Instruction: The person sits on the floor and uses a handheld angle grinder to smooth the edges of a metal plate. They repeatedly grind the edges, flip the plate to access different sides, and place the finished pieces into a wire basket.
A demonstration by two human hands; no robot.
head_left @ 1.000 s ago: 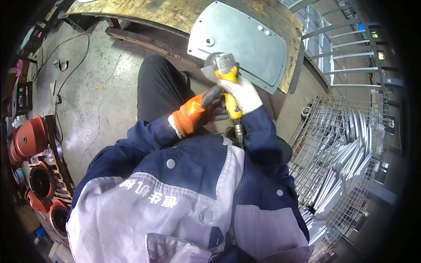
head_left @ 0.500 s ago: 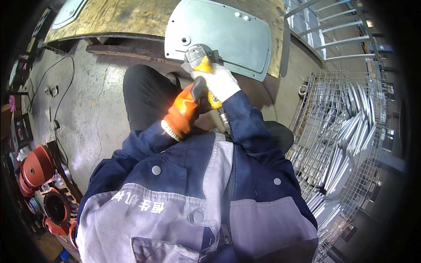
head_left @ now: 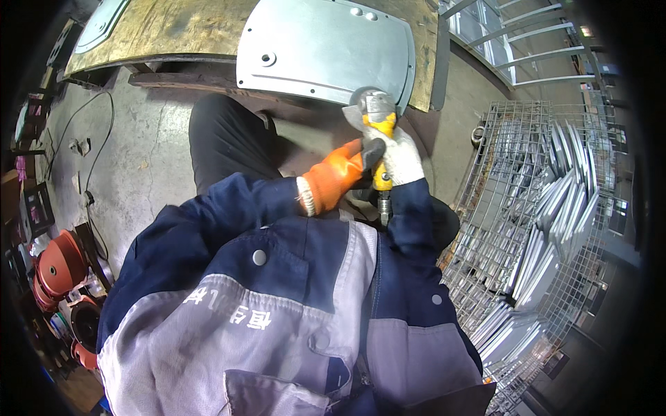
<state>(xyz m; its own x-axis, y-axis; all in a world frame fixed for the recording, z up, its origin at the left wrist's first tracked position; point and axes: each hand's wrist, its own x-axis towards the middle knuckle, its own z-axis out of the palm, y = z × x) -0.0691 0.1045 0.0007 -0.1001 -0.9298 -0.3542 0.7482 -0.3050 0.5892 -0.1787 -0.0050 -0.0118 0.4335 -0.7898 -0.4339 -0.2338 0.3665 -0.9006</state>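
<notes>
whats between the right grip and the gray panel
In the head view, the metal head of the yellow grinder lies between the right grip and the panel; contact with the panel is unclear.

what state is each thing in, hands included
right hand: white-gloved, closed around the grinder
left hand: orange-gloved, up against the grinder, grip partly hidden
yellow grinder: held, disc end away from the body; spinning or not, can't tell
grey panel: lying flat on the bench
wooden bench: surface stained
wire basket: partly filled
thin plates: leaning together inside it
cable: loosely curved across the floor
</notes>
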